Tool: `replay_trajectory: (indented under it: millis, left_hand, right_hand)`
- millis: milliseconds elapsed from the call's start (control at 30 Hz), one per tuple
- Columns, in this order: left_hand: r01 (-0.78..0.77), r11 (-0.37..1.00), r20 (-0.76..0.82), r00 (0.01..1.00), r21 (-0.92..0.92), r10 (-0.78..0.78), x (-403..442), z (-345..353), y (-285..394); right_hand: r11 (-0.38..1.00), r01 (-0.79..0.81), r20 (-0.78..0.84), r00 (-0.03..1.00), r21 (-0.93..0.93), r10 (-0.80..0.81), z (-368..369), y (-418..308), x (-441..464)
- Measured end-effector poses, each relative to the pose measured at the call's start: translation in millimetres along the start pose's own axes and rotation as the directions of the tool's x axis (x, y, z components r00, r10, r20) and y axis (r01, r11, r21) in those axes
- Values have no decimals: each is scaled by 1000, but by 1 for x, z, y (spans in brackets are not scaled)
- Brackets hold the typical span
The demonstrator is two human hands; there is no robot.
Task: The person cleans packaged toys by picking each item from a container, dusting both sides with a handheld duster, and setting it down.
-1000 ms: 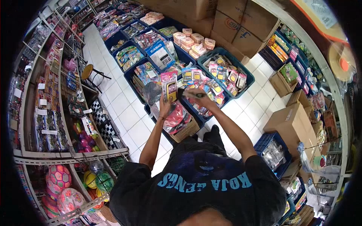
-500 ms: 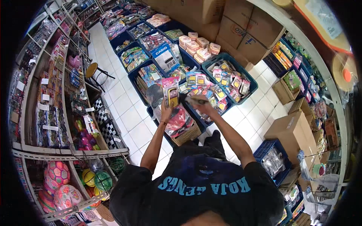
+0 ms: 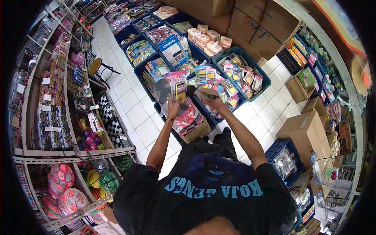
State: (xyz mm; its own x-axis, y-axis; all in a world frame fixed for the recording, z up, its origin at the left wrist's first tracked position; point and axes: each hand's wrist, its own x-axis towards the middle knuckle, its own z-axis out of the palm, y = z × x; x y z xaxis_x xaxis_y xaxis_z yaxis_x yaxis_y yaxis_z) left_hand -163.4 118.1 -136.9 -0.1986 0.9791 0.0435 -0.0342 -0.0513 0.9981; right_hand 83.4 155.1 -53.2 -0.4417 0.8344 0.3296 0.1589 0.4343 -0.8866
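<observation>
My left hand (image 3: pixel 174 106) is closed on a yellow toy phone (image 3: pixel 180 92) in a clear pack with a pink header card, held upright above a box. Just to its right, my right hand (image 3: pixel 213 102) is closed with its fingers curled; motion blur hides what is in them. A dark shape (image 3: pixel 191 90) shows between the two hands, too blurred to name. Below, a cardboard box (image 3: pixel 197 132) in a blue crate contains red items in clear plastic. Right of the hands, a blue crate (image 3: pixel 219 122) carries several similar packaged toys.
Blue crates of packaged goods run ahead, with a Casio box (image 3: pixel 173 51) and pink-and-white containers (image 3: pixel 209 39) on top. Shelves (image 3: pixel 74 158) with balls line the left, near a stool (image 3: pixel 95 66). At right stand a cardboard box (image 3: pixel 303 135) and a crate (image 3: pixel 284 162).
The view has shifted slightly. My left hand keeps hold of the toy phone, while my right hand stays beside it with its fingers turned a little.
</observation>
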Motion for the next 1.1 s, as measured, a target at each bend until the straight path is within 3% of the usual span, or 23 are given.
replay_trajectory:
  millis: [33, 100, 133, 167, 200, 233, 267, 300, 367, 433, 533, 600, 633, 700, 733, 767, 833, 867, 933, 967, 1033, 1067, 1100]
  left_hand:
    - [-3, 1000, -5, 1000, 29, 3, -3, 2, 4]
    - [-14, 996, -15, 1000, 83, 15, -4, 6, 12]
    - [-11, 997, -34, 999, 76, 14, -5, 9, 16]
    - [-10, 998, -53, 998, 70, 14, -8, 11, 20]
    - [-12, 998, -74, 997, 61, 17, -7, 13, 23]
    - [13, 1000, -71, 997, 5, -13, -1, 13, 23]
    - [46, 998, -66, 997, -49, -49, 0, 11, 21]
    - [85, 991, -58, 994, -103, -91, -4, 10, 19]
    - [109, 986, -31, 993, -129, -113, -14, 10, 14]
    - [111, 982, -10, 993, -154, -114, -11, 9, 15]
    - [82, 987, -8, 996, -135, -84, -16, 14, 23]
    - [98, 978, -26, 994, -185, -105, -22, 21, 23]
    - [90, 990, -53, 994, -108, -96, -21, 16, 8]
    - [66, 997, -106, 992, 38, -62, -15, 6, -16]
    - [73, 989, -101, 991, -132, -86, -20, 12, 2]
    - [130, 983, 12, 991, -129, -130, -20, 5, 8]
    - [159, 972, 9, 987, -174, -160, -33, 13, 25]
    - [123, 986, -1, 992, -115, -124, -33, 12, 2]
    - [118, 992, 48, 992, -46, -115, -39, 9, -8]
    - [32, 999, 42, 999, 40, -33, -38, 5, -30]
    - [160, 966, 85, 986, -203, -146, -60, 22, 33]
    - [74, 988, 45, 997, -133, -68, -56, 23, 19]
    - [-10, 998, 11, 1000, -61, 11, -53, 23, 1]
  right_hand:
    - [991, 106, -70, 991, -80, -111, -1, -5, 13]
    - [976, 161, -166, 969, -148, -185, 1, -18, 15]
    - [956, 289, -184, 939, -41, -292, 8, -16, 8]
    - [908, 414, -212, 895, 64, -393, 15, -16, -1]
    - [784, 609, -146, 770, -121, -621, 22, 12, -8]
    - [970, 240, 136, 962, -20, -236, 23, 8, -22]
    - [985, -18, 268, 961, -172, 65, 23, 7, -27]
    - [903, -254, 343, 862, -346, 373, 24, 7, -34]
    - [956, -270, 311, 904, -116, 293, 17, 12, -35]
    - [986, -164, 200, 967, 11, 158, 8, 2, -16]
    - [972, 234, -77, 969, -12, -234, -7, -21, 8]
    - [974, 224, -53, 973, -39, -226, -5, -34, 5]
    - [949, 259, -46, 962, -178, -270, 4, -20, -3]
    - [980, -83, 186, 981, 178, 49, 20, 0, -37]
    - [972, -231, 305, 929, 32, 211, 16, -15, -44]
    - [926, -355, 390, 840, -131, 377, 13, -31, -46]
    - [974, -224, 311, 923, -44, 227, 22, 10, -45]
    - [988, -152, 273, 951, 2, 146, 23, 27, -40]
    - [985, 85, 126, 990, -147, -66, 7, 7, -14]
    - [953, 192, 58, 981, -233, -184, -2, -8, -1]
    - [987, 158, -34, 987, -36, -159, -10, -24, 6]
    - [984, 177, -72, 982, 9, -176, -10, -32, 6]
    - [935, 237, -99, 957, -265, -271, -8, -36, 1]
